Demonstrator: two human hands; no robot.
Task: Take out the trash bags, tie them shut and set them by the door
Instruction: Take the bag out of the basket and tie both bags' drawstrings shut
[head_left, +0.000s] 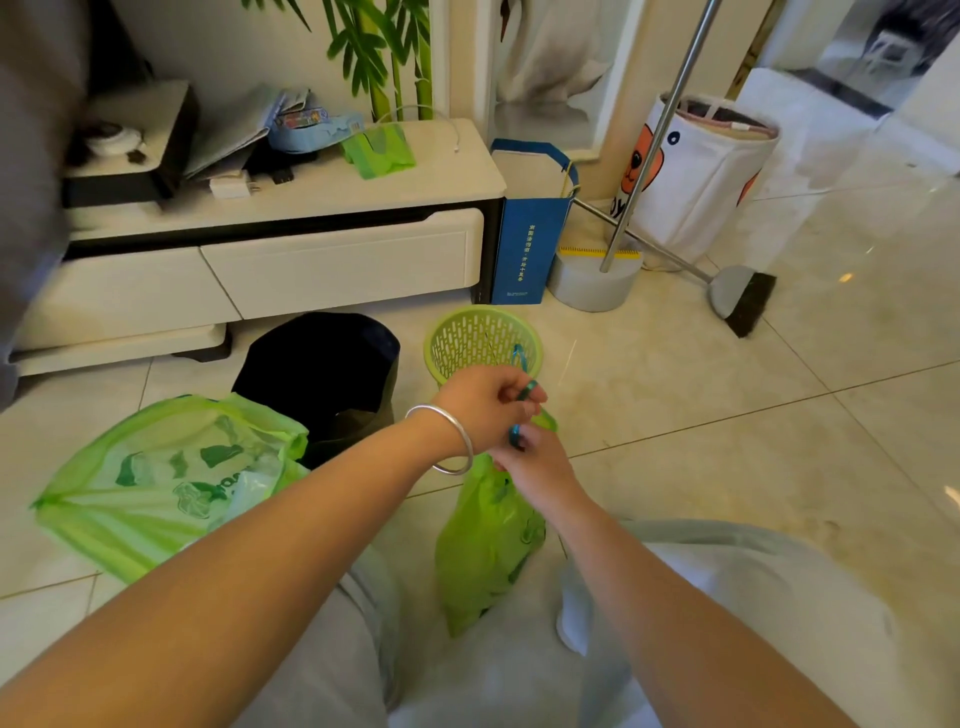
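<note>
A small green trash bag (485, 540) hangs in front of me, gathered at its neck. My left hand (483, 410), with a silver bangle on the wrist, pinches one blue drawstring end above the neck. Just below it, my right hand (535, 465) grips the other blue string end and the bag's neck. A second, larger green trash bag (161, 483) lies on the floor at the left, its top open. Behind my hands stands an unlined green slotted wastebasket (480, 340). Left of it is a bin lined with a black bag (324, 374).
A white TV cabinet (322, 249) with clutter runs along the back left. A blue paper bag (530, 234), a pole on a round base (597, 283), a broom (740, 296) and a white laundry hamper (701, 171) stand at the back right. My knees fill the foreground on the tiled floor.
</note>
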